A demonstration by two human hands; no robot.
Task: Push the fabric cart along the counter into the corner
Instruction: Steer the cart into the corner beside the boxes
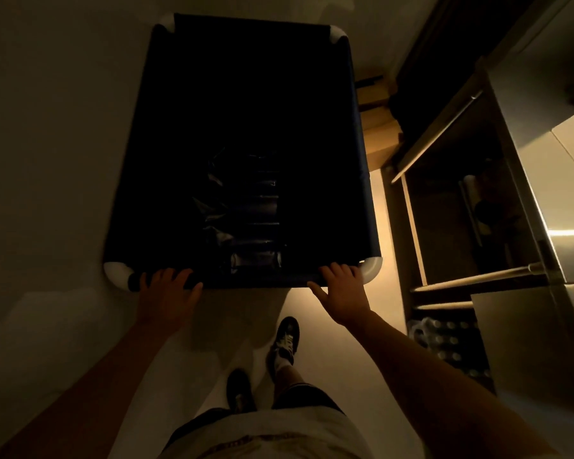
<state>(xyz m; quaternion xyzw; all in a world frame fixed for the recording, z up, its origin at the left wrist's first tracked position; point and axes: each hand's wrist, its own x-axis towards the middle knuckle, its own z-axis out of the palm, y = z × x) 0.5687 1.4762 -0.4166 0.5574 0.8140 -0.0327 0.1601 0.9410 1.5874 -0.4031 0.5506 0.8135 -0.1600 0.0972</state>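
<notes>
Nearest the head camera were the person's pale shirt and dark shorts, with two dark shoes (280, 342) mid-stride on the light floor (47, 226). Beyond them both bare forearms reached away to the near rim of the fabric cart (242, 144), a deep, dark-sided bin on a frame with white rounded corner pieces (371, 268). The left hand (166, 293) lay on the rim towards its left corner, its fingers (163, 276) curled over the dark bar in a loose grip. The right hand (340, 293) sat near the right corner, its fingers (338, 271) hooked over the edge and the thumb splayed out along it, pressing rather than fully closed. The cart lay directly ahead of both hands, and its long axis ran away from the person, so a push would go straight along that axis; the two hands were about equally close, one at each end of the rim. To the right, just beside the cart, ran the tabletop (570, 193), pale and metallic, with open shelving (461, 210) beneath, and cardboard boxes (375, 127) stood at its far end. I judged the corner to lie at the far end past the cart, though dimness hid it. Inside the cart lay something glossy and wrapped (246, 220); I could not tell what. No brand, label or writing could be read anywhere, and a print on the shirt was too dark and blurred to make out.
</notes>
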